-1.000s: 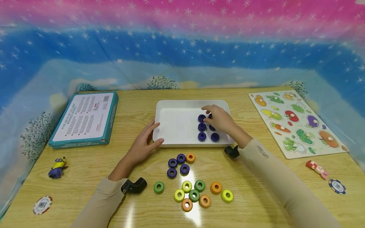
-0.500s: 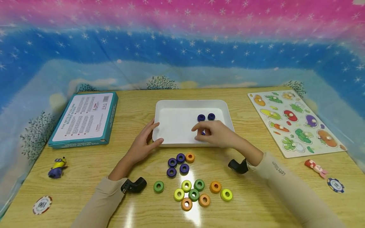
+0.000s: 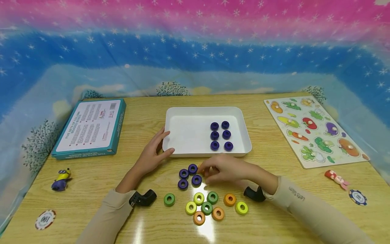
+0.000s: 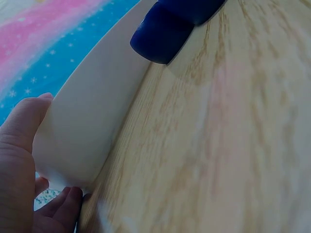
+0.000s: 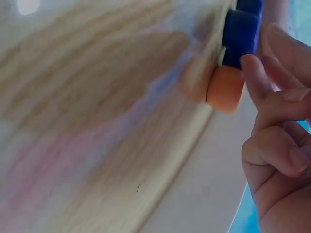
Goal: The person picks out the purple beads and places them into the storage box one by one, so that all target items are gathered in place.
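In the head view, a white tray point(image 3: 189, 135) holds several dark blue ring beads point(image 3: 214, 135) in two columns at its right side. My left hand point(image 3: 152, 152) grips the tray's front left corner, thumb on the front rim and fingers along the left side. My right hand point(image 3: 223, 169) hovers in front of the tray, fingers bent and parted, with nothing between them. Its fingertips are right by a loose dark blue ring bead point(image 3: 196, 180) and an orange ring bead point(image 5: 226, 90), which the hand mostly hides in the head view.
Several green, yellow and orange ring beads point(image 3: 207, 208) lie nearer the front. A teal box point(image 3: 88, 125) is at the left, with a minion figure point(image 3: 62, 179) and a poker chip point(image 3: 45, 219). On the right are a vegetable puzzle board point(image 3: 317, 130), a rabbit figure point(image 3: 336, 179) and another chip point(image 3: 358, 197).
My right hand has come out of the tray and moved down over the loose beads in front, uncovering the two columns of dark blue beads. The left hand has stayed on the tray.
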Motion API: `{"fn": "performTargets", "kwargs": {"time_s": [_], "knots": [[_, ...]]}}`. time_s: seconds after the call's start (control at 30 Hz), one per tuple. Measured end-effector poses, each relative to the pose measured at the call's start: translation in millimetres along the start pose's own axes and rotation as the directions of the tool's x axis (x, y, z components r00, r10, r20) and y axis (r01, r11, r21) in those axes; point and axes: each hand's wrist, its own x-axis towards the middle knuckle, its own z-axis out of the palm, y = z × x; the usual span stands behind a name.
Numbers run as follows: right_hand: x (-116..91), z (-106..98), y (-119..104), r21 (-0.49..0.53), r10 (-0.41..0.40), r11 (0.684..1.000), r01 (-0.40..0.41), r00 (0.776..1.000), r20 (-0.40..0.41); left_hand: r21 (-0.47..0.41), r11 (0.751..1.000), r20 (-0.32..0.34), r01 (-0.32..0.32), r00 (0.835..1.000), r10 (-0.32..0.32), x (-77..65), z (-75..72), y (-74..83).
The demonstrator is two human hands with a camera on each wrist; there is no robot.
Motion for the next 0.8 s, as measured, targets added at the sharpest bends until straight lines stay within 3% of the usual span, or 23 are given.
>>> {"fn": "performTargets", "kwargs": {"time_s": [0.27,0.6,0.8], "knots": [[7.3,6.8,-6.1,-0.132,-0.012,0.991,0.017,0.999,0.034,0.01,1.0,-0.001,0.005,1.0,-0.004,0.1,0.0,0.1],[13.1,6.8,-12.5,-0.149,-0.037,0.988,0.052,0.994,0.099,-0.017,1.0,0.007,0.021,1.0,-0.021,0.7,0.0,0.8],[6.5,-0.2,-9.6,-0.098,-0.042,0.994,0.049,0.997,0.071,-0.044,0.998,0.017,0.044,0.999,-0.043,-2.3,-7.9,27.6]]}}
